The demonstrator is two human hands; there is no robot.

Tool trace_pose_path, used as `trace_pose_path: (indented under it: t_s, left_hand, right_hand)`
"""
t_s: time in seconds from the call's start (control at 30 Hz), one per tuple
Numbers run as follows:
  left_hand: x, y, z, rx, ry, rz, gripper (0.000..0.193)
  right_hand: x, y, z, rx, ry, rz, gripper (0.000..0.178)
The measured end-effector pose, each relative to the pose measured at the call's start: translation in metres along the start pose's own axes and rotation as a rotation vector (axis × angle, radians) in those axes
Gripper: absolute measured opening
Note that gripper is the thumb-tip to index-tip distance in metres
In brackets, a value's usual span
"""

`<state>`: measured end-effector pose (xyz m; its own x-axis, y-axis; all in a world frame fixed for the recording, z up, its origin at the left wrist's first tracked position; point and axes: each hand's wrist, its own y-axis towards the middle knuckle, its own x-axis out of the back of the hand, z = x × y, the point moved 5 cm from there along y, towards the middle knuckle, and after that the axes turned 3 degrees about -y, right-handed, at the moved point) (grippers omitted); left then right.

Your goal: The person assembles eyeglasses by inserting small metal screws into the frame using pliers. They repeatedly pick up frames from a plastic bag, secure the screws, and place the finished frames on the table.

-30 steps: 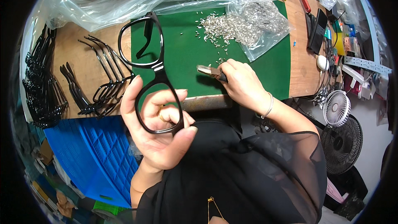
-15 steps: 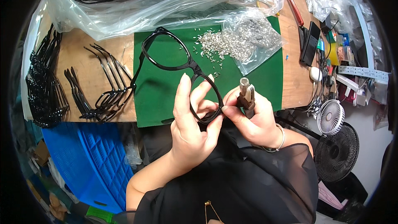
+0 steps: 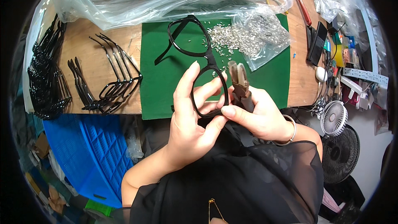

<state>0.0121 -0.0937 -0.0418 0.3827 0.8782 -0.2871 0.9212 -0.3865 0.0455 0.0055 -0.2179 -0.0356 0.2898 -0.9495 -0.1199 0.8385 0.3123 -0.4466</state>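
Observation:
My left hand (image 3: 188, 118) holds a black eyeglass frame (image 3: 210, 60) by one rim, fingers behind it and thumb at its lower edge. The frame has no lenses I can make out, and one temple sticks out at its far left. My right hand (image 3: 261, 118) grips a pair of pliers (image 3: 240, 84) with pale jaw tips pointing away from me. Its thumb also presses the rim's lower right edge. Beyond the frame, many small silvery metal pieces (image 3: 219, 37) lie heaped on a green mat (image 3: 159, 87), partly inside a clear plastic bag (image 3: 265, 47).
More black eyeglass frames (image 3: 120, 89) lie on the wooden table (image 3: 78, 37) to the left, beside a dense stack (image 3: 45, 79). A large plastic sheet (image 3: 166, 6) stretches across the back. A phone (image 3: 317, 43) and a small white fan (image 3: 333, 118) are at right; a blue crate (image 3: 87, 157) stands lower left.
The eyeglass frame has turned more upright, its far end moving right. The pliers have tilted, their tips now further away and slightly left. My right thumb has come onto the rim.

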Motion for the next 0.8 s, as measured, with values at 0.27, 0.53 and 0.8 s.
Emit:
trace_pose_path:
  t_s: [0.27, 0.53, 0.8]
  left_hand:
    - [0.008, -0.007, -0.003, -0.047, -0.035, 0.000, 0.084]
    - [0.013, -0.005, -0.012, 0.053, -0.079, 0.040, 0.088]
    - [0.013, -0.003, -0.010, 0.135, -0.078, -0.036, 0.088]
  right_hand:
    - [-0.005, -0.002, 0.011, 0.138, -0.107, 0.053, 0.022]
    - [0.003, -0.009, 0.011, 0.038, -0.636, 0.347, 0.029]
    - [0.002, -0.004, 0.016, 0.122, -0.920, 0.351, 0.027]
